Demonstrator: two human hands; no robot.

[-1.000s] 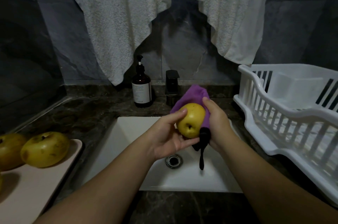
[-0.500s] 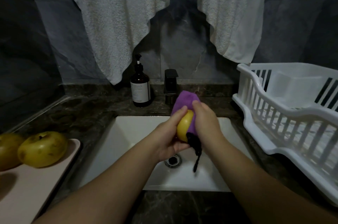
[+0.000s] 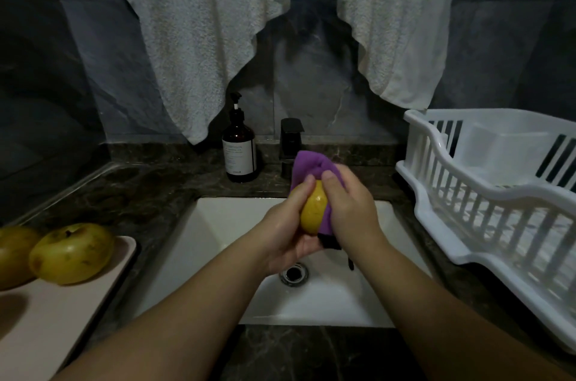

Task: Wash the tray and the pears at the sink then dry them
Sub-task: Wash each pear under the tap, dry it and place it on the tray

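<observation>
Over the white sink [image 3: 218, 225] my left hand [image 3: 286, 231] cups a yellow pear [image 3: 314, 209] from the left and below. My right hand [image 3: 349, 209] presses a purple cloth [image 3: 311, 167] round the pear's right and far side, fingers curled over it. A black strap [image 3: 350, 262] of the cloth hangs below my right wrist. Most of the pear is hidden by hands and cloth. Two more yellow-green pears [image 3: 71, 253] [image 3: 14, 256] sit on a pale pink tray [image 3: 62, 315] on the counter at the left.
A white dish rack [image 3: 486, 193] stands on the counter at the right. A brown pump bottle [image 3: 239, 153] and a black tap [image 3: 291, 144] stand behind the sink. A white towel [image 3: 249, 22] hangs on the wall above. The drain [image 3: 293, 274] lies below my hands.
My right hand has wrapped the purple cloth further round the pear, which now shows only a narrow strip. Both hands have shifted slightly toward the tap.
</observation>
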